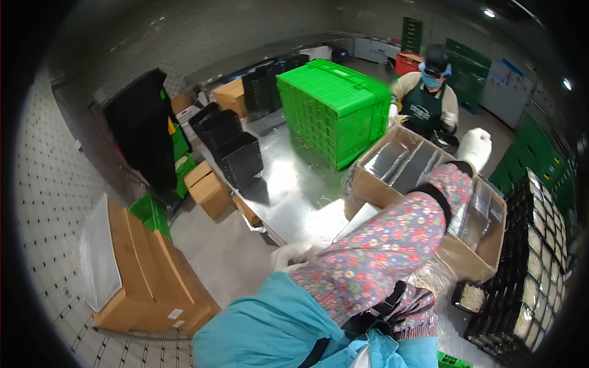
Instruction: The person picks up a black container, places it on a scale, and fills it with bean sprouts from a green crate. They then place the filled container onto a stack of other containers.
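Note:
My right hand [475, 149], in a white glove, reaches out to the far right over an open cardboard box [399, 195]. Its fingers are curled closed, and what lies inside them is hidden. Black trays wrapped in clear film [414, 167] stand in rows inside the box, on both sides of my floral sleeve [392, 242]. Lower on the left, by the near edge of the metal table [285, 208], my white-gloved left hand [293, 254] shows partly behind that sleeve. The fingers look bent in, with their inner side out of sight.
A green crate [337, 104] stands on the table, with black trays [230, 147] stacked left of it. Filled, wrapped trays [531, 270] pile up at right, beside a small tray of pale strands [471, 297]. A co-worker [426, 98] stands across. Large cardboard [144, 270] is at left.

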A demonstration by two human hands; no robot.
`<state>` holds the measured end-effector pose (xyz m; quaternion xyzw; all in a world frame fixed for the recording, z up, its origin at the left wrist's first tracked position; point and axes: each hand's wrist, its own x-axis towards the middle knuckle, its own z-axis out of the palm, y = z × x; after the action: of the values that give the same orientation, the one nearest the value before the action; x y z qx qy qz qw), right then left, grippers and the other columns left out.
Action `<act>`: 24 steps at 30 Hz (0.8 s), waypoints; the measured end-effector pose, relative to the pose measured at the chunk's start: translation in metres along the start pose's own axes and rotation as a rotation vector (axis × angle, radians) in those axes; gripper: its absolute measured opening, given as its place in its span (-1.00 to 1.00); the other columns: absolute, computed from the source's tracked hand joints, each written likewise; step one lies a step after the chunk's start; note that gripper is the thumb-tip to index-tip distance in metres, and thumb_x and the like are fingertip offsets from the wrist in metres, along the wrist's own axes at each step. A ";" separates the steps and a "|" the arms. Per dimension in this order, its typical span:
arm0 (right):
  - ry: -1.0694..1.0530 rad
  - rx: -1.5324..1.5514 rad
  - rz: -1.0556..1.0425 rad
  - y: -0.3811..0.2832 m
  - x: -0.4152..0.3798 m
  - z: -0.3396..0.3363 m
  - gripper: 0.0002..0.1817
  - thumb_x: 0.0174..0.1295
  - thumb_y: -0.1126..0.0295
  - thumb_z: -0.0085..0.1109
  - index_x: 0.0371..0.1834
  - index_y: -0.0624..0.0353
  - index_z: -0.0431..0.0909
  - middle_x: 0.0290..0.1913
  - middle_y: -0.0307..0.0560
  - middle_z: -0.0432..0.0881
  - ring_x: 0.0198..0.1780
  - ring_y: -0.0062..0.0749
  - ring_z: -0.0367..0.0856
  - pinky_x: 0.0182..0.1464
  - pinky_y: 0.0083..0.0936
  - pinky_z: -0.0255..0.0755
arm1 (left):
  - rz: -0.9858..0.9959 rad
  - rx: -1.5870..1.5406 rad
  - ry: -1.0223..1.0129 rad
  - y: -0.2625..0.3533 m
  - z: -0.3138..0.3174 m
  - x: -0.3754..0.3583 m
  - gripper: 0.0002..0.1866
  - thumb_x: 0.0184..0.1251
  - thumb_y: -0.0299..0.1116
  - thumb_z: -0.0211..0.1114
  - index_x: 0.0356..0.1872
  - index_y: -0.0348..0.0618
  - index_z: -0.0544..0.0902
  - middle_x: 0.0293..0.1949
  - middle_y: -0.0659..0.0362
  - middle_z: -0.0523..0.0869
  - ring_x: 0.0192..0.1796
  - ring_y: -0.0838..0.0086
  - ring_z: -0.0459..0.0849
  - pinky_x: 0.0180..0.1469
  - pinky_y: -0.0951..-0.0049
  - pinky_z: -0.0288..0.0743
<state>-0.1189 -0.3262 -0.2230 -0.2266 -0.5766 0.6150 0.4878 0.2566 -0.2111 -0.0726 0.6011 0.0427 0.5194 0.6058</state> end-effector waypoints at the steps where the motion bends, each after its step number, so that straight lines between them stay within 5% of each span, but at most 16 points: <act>1: 0.003 -0.011 -0.006 0.002 0.001 0.002 -0.45 0.43 0.40 0.05 0.45 0.19 0.19 0.38 -0.05 0.36 0.31 -0.38 0.38 0.35 -0.38 0.30 | 0.340 0.494 0.087 0.044 -0.016 -0.016 -0.85 0.24 -0.36 0.20 -0.29 -0.14 0.70 -0.44 0.05 0.74 -0.33 0.18 0.74 -0.28 0.26 0.60; 2: 0.012 -0.025 -0.014 0.001 0.001 0.001 -0.45 0.43 0.41 0.05 0.45 0.19 0.19 0.38 -0.05 0.36 0.31 -0.38 0.39 0.35 -0.38 0.30 | 0.281 0.593 -0.025 0.087 -0.031 -0.029 -0.83 0.19 -0.36 0.19 -0.27 -0.11 0.72 -0.34 0.01 0.74 -0.20 0.08 0.71 -0.11 0.21 0.58; 4: 0.025 -0.062 -0.051 0.001 -0.002 0.001 -0.45 0.42 0.42 0.06 0.45 0.18 0.18 0.37 -0.06 0.37 0.29 -0.38 0.41 0.34 -0.38 0.31 | 0.545 0.720 -0.147 0.100 -0.053 -0.017 -0.81 0.26 -0.32 0.15 -0.24 -0.05 0.71 -0.26 0.04 0.74 -0.16 0.09 0.71 -0.09 0.19 0.58; 7: 0.064 -0.132 -0.121 -0.013 -0.013 -0.015 -0.44 0.42 0.43 0.07 0.45 0.18 0.18 0.36 -0.06 0.39 0.28 -0.39 0.43 0.33 -0.38 0.33 | 0.531 0.619 -0.151 0.110 -0.087 0.004 -0.76 0.32 -0.28 0.20 -0.09 -0.10 0.69 -0.23 0.06 0.76 -0.24 0.25 0.73 -0.16 0.33 0.60; 8: 0.086 -0.157 -0.125 -0.020 -0.020 -0.027 -0.44 0.42 0.44 0.07 0.45 0.18 0.18 0.35 -0.06 0.39 0.27 -0.39 0.44 0.33 -0.38 0.33 | 0.232 0.380 -0.196 0.108 -0.101 0.014 -0.75 0.36 -0.30 0.20 -0.05 -0.18 0.67 -0.25 0.12 0.76 -0.36 0.45 0.69 -0.27 0.49 0.56; 9: 0.011 -0.092 0.162 -0.041 -0.041 -0.055 -0.61 0.43 0.40 0.04 0.29 0.23 0.40 0.07 -0.04 0.63 -0.04 -0.45 0.64 0.08 -0.47 0.51 | 0.077 0.103 -0.195 0.120 -0.113 0.011 -0.74 0.37 -0.34 0.20 -0.01 -0.25 0.64 -0.25 0.14 0.75 -0.42 0.57 0.65 -0.35 0.60 0.52; 10: 0.217 -0.078 0.161 -0.054 -0.055 -0.071 -0.78 0.41 0.38 0.08 0.02 0.21 0.60 -0.21 -0.25 0.67 -0.25 -0.62 0.61 -0.14 -0.60 0.54 | -0.008 0.000 -0.178 0.127 -0.130 0.014 -0.72 0.37 -0.36 0.19 0.02 -0.27 0.61 -0.26 0.11 0.75 -0.41 0.53 0.66 -0.35 0.60 0.52; 13: 0.765 -0.356 -0.181 -0.079 -0.074 -0.117 -0.90 0.30 0.44 0.21 -0.23 0.23 0.65 -0.21 -0.19 0.67 -0.22 -0.59 0.61 -0.11 -0.55 0.51 | -0.238 -0.094 0.018 0.134 -0.168 0.013 -0.63 0.40 -0.19 0.13 0.09 -0.18 0.56 -0.21 0.10 0.72 -0.38 0.40 0.68 -0.30 0.47 0.56; 14: 0.870 -0.368 -0.382 -0.090 -0.068 -0.118 -0.88 0.23 0.46 0.26 -0.22 0.25 0.63 -0.16 -0.15 0.66 -0.14 -0.53 0.61 -0.04 -0.55 0.49 | -0.313 -0.128 0.093 0.128 -0.176 0.013 -0.62 0.40 -0.17 0.12 0.11 -0.16 0.55 -0.18 0.12 0.71 -0.36 0.38 0.68 -0.27 0.42 0.57; 18: 0.848 -0.780 -0.366 -0.130 -0.039 -0.091 -0.37 0.00 0.35 0.51 0.13 0.27 0.42 0.06 -0.06 0.56 0.13 -0.45 0.49 0.19 -0.49 0.36 | -0.417 -0.264 0.133 0.095 -0.180 -0.002 -0.59 0.39 -0.17 0.14 0.16 -0.13 0.52 -0.07 0.12 0.68 -0.23 0.33 0.67 -0.15 0.31 0.56; 20: 0.767 -0.452 -0.276 -0.113 -0.030 -0.100 -0.20 -0.10 0.30 0.59 0.19 0.25 0.32 0.08 -0.05 0.51 0.17 -0.47 0.43 0.24 -0.48 0.31 | -0.409 -0.370 0.218 0.086 -0.175 -0.005 -0.55 0.36 -0.19 0.19 0.18 -0.21 0.50 -0.17 0.06 0.71 -0.32 0.32 0.69 -0.31 0.35 0.61; 24: 0.760 -0.359 -0.240 -0.101 -0.034 -0.098 -0.27 -0.13 0.32 0.60 0.09 0.20 0.34 -0.05 -0.11 0.53 0.01 -0.52 0.49 0.11 -0.53 0.39 | -0.254 -0.137 0.222 0.078 -0.183 -0.003 -0.64 0.41 -0.32 0.13 0.14 -0.29 0.53 -0.19 0.04 0.72 -0.40 0.39 0.67 -0.34 0.42 0.62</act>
<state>0.0122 -0.3215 -0.1617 -0.4493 -0.4761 0.3170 0.6863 0.0864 -0.1086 -0.0647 0.4873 0.1495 0.5033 0.6978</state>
